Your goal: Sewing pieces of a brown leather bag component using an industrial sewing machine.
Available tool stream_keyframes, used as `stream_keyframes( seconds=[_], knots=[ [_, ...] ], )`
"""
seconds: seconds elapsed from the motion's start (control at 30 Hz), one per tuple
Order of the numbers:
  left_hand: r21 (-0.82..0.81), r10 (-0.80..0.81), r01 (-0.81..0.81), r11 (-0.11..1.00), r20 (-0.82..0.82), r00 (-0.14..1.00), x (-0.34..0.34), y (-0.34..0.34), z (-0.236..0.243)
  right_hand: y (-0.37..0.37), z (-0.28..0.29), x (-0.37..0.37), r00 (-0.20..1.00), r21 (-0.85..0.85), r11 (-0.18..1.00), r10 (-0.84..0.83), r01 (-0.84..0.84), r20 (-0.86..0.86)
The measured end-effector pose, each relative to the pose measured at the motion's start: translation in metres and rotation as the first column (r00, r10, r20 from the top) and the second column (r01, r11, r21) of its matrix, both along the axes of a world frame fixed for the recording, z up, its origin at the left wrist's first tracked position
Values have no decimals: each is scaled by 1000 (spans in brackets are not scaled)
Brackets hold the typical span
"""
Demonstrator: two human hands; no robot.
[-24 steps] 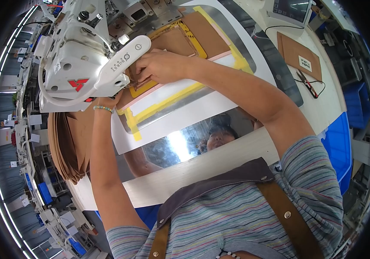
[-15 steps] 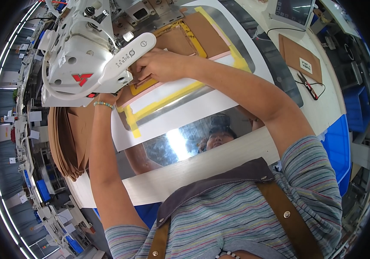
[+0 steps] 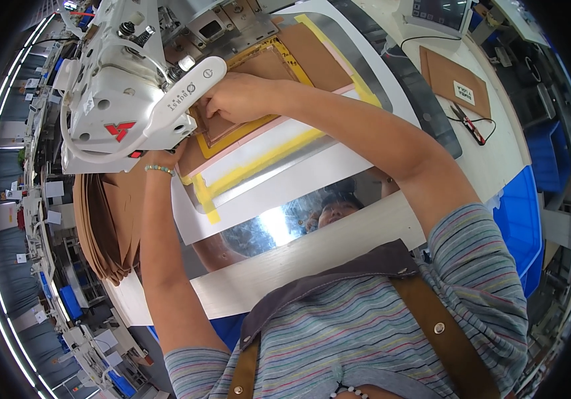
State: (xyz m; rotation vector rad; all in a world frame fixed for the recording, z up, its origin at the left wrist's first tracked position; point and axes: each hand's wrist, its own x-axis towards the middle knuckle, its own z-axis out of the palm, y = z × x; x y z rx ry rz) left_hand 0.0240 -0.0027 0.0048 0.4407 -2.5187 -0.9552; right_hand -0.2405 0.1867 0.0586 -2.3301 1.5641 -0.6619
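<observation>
My right hand [image 3: 237, 98] lies palm down over a brown sheet in a yellow-edged rectangular frame [image 3: 293, 65], fingers bent and their tips down near the machine's needle area. What is between those fingertips, if anything, is hidden. Under the white sewing machine head [image 3: 116, 106] is my left hand [image 3: 164, 158], with a beaded bracelet at the wrist; its fingers are out of sight. The frame rests on a larger brown panel [image 3: 322, 56], bordered by strips of yellow tape [image 3: 259, 163] on a white sheet [image 3: 239, 223].
A stack of brown sheets [image 3: 102, 226] hangs at the left table edge. On the right are a brown folder-like piece with a white label [image 3: 455, 83], red-handled snips [image 3: 473, 130] and a screen [image 3: 440, 13]. Blue bins [image 3: 520, 229] stand beyond the table. Shiny metal [image 3: 252, 233] lies in front.
The whole view has shifted slightly. My right hand has drawn a little aside, so more of the frame's near edge shows below it. My left hand stays beneath the machine head.
</observation>
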Motion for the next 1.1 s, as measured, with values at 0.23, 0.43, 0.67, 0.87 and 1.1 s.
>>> stream_keyframes(
  seconds=[0.23,0.43,0.67,0.87,1.1],
  knots=[
    [-324,260,-247,913,-5,966,30,10,-17,-3,-8,5,1000,-119,993,19,-18,6],
    [-89,315,-317,944,-31,949,0,81,22,13,-7,-2,997,61,997,39,-43,59],
    [-110,334,-327,938,45,942,40,106,36,20,-10,-2,981,25,991,124,-129,150],
    [-128,320,-316,940,9,947,53,143,49,38,-9,-3,978,36,984,167,-172,129],
    [-216,307,-292,932,39,951,64,165,61,87,44,-33,1000,27,1000,6,-6,-16]
  ],
)
